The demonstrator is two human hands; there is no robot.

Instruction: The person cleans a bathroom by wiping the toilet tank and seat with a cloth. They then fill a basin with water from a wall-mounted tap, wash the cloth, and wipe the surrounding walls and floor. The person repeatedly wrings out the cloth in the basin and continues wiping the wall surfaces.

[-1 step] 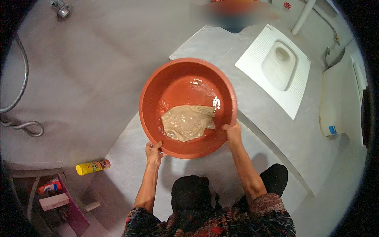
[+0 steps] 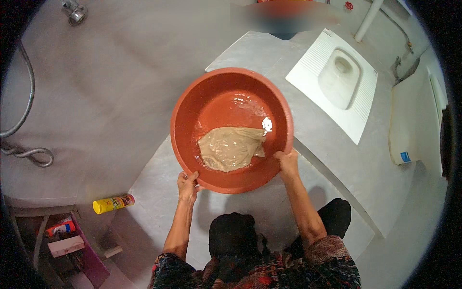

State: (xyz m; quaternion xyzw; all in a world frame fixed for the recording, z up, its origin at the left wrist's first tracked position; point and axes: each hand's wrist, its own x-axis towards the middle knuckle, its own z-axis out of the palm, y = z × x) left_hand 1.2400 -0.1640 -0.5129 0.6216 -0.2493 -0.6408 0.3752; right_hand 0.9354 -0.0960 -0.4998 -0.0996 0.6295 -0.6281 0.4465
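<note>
A round reddish-orange basin (image 2: 192, 108) is held in front of me, above the floor. Inside lies a wet, crumpled beige cloth (image 2: 228, 149), toward the near side in shallow water that glints. My left hand (image 2: 187, 185) grips the basin's rim at the near left, thumb over the edge. On the near right, my right hand (image 2: 288, 164) is closed on the same rim, its thumb on top. The fingers beneath the basin are mostly hidden.
A white squat toilet (image 2: 341, 79) is set into a raised step at right. A yellow bottle (image 2: 113, 203) lies at left, near a shelf holding a pink box (image 2: 66, 246). A metal shower hose (image 2: 31, 91) hangs on the left. A blurred red-and-dark shape (image 2: 288, 17) stands far off.
The basin's right and far sides have shifted slightly up and to the right, and my right hand with them. My left hand stays nearly in place.
</note>
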